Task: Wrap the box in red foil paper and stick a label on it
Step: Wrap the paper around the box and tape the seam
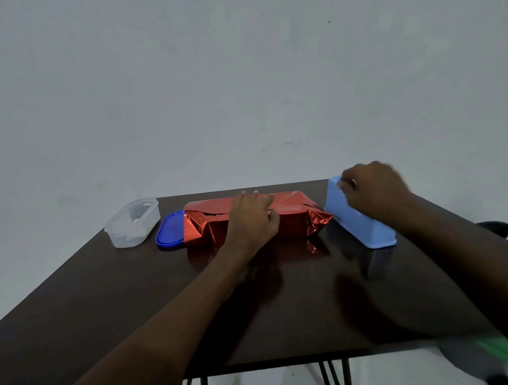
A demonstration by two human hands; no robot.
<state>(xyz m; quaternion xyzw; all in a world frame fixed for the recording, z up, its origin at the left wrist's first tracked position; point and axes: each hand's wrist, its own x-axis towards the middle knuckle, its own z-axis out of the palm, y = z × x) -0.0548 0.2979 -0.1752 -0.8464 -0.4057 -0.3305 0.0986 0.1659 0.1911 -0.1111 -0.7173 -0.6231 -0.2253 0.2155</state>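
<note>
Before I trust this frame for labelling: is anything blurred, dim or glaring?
Head view: dim overall; the right hand at the light blue container is motion-blurred, while the left hand on the red foil-wrapped box is sharper; the foil shows bright glints and mirrors in the glossy dark table; wide-angle lens bends the table edges.

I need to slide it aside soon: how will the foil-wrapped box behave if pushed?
The foil-wrapped box lies long and flat, so it likely slides rather than tips. Its loose crinkled right end looks floppy and may snag. The left hand rests on it; the glossy table probably offers little friction.
</note>
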